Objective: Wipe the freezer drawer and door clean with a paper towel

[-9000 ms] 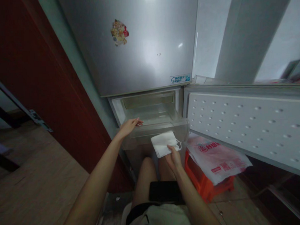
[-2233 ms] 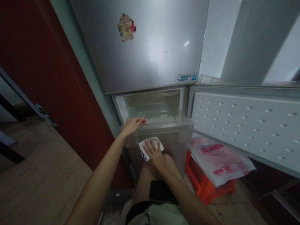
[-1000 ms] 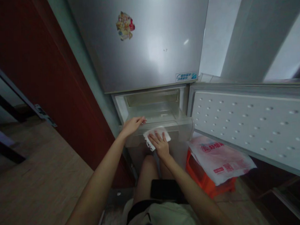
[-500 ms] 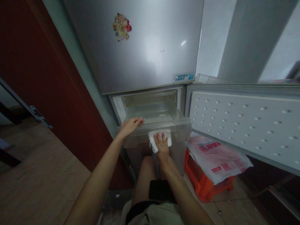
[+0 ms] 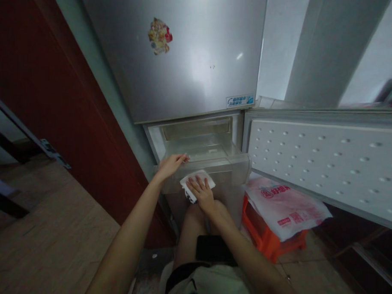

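A clear plastic freezer drawer (image 5: 235,167) is pulled out from the lower part of the fridge. My left hand (image 5: 172,165) is closed over the left part of its top front edge, fingers curled inward. Against the drawer's front face, my right hand (image 5: 202,196) presses a white cloth (image 5: 205,176) with its fingers laid flat over it. The cloth looks folded, with a ragged lower left edge. Whether it is fabric or thick paper, I cannot tell.
The lower fridge door (image 5: 318,155) stands open to the right. Under it, a plastic bag (image 5: 288,208) lies on an orange stool (image 5: 266,243). A dark red door (image 5: 86,125) stands on the left. A black flat object (image 5: 214,249) rests on my lap.
My right hand has slid the white cloth to the left across the drawer front. My left hand stays at the drawer's edge.
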{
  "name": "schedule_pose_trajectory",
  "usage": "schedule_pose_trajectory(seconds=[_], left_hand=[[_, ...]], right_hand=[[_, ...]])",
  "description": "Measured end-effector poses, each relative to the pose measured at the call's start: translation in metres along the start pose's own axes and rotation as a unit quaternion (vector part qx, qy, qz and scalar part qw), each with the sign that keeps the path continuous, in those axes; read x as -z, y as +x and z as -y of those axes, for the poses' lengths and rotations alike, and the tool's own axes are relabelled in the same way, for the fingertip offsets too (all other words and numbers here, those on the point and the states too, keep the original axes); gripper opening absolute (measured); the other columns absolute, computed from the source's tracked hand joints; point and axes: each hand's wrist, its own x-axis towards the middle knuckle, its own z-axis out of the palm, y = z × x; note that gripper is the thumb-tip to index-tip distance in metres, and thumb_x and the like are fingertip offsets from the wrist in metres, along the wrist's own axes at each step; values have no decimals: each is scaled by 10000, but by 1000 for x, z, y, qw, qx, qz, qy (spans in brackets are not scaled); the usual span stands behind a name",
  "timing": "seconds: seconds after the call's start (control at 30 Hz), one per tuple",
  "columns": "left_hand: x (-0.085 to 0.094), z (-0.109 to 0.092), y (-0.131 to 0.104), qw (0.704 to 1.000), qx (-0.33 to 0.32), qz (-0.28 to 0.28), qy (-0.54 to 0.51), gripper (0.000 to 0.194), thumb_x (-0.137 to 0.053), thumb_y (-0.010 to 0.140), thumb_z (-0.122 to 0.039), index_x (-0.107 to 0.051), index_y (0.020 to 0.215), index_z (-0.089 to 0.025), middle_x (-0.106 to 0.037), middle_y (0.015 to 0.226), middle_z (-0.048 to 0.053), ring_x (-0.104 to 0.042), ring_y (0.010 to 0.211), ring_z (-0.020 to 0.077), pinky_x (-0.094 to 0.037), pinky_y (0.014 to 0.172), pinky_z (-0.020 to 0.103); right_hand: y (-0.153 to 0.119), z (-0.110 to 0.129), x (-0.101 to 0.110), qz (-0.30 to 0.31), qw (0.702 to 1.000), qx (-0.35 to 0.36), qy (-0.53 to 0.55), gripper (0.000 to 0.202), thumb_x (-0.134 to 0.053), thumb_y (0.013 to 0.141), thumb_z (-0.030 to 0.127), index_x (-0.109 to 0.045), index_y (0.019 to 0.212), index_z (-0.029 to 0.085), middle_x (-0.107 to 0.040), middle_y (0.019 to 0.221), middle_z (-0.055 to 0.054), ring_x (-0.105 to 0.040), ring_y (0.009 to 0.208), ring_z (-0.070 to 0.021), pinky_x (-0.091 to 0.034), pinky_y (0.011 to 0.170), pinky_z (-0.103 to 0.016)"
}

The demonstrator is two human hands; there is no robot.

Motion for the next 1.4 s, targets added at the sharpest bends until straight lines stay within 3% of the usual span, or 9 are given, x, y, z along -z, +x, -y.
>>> schedule_pose_trajectory(seconds=[0.17,0.37,0.6,0.77,0.87,1.07,1.23,1.4], left_hand=[[2,-3,-1,1000,10,7,9,571,-311,936,-601,-740,1062,-245,-751,1094,34,-665,1042,256,-481,881,324],[2,-2,-1,1000,9,10,17,554,-306,935,-601,-730,1075,-274,-744,1108,15,-654,1066,258,-467,895,337],[1,-2,-1,1000,6,5,13,568,-303,933,-611,-732,1075,-267,-749,1100,20,-652,1069,257,-473,884,319],[1,-1,-1,1000,5,3,13,553,-312,932,-607,-730,1077,-275,-748,1100,14,-656,1066,262,-469,896,338],[0,0,0,1000,3,2,9,565,-304,936,-601,-734,1080,-263,-749,1097,24,-661,1052,254,-481,885,325],[1,-1,-1,1000,2,-1,5,583,-306,936,-604,-742,1078,-244,-756,1076,35,-661,1037,256,-497,873,318],[3,-5,-4,1000,10,1,9,558,-313,940,-592,-744,1057,-257,-754,1081,31,-663,1043,262,-478,891,335],[2,-4,-3,1000,6,3,7,558,-309,939,-595,-739,1063,-262,-751,1091,27,-659,1060,259,-476,880,325]], right_hand=[[-19,-28,19,-5,1000,-15,-16,507,-398,936,125,-456,1424,253,-495,1447,-43,-217,1475,-209,-181,1196,-536],[-34,-32,24,-40,994,-93,-29,579,-351,899,101,-389,1470,192,-467,1467,-69,-108,1499,-236,-126,1198,-566],[-21,0,7,-40,989,-140,-18,652,-343,858,55,-346,1493,198,-383,1522,-82,-49,1504,-252,-158,1182,-582],[3,35,-10,-20,992,-126,-6,607,-362,898,72,-369,1481,241,-387,1524,-42,-44,1505,-241,-150,1194,-557],[11,44,-14,-10,995,-102,-9,621,-378,896,63,-350,1489,247,-397,1519,-28,-33,1506,-236,-139,1198,-553],[-4,15,-6,-15,997,-78,-17,600,-381,900,71,-383,1470,257,-427,1499,-30,-120,1498,-211,-132,1202,-553],[-25,-19,7,-38,993,-109,-24,614,-363,891,82,-353,1488,228,-403,1511,-74,-118,1498,-239,-134,1190,-580],[-26,-15,6,-60,986,-154,-28,692,-323,863,40,-238,1530,205,-289,1566,-100,-28,1503,-276,-144,1168,-617]])
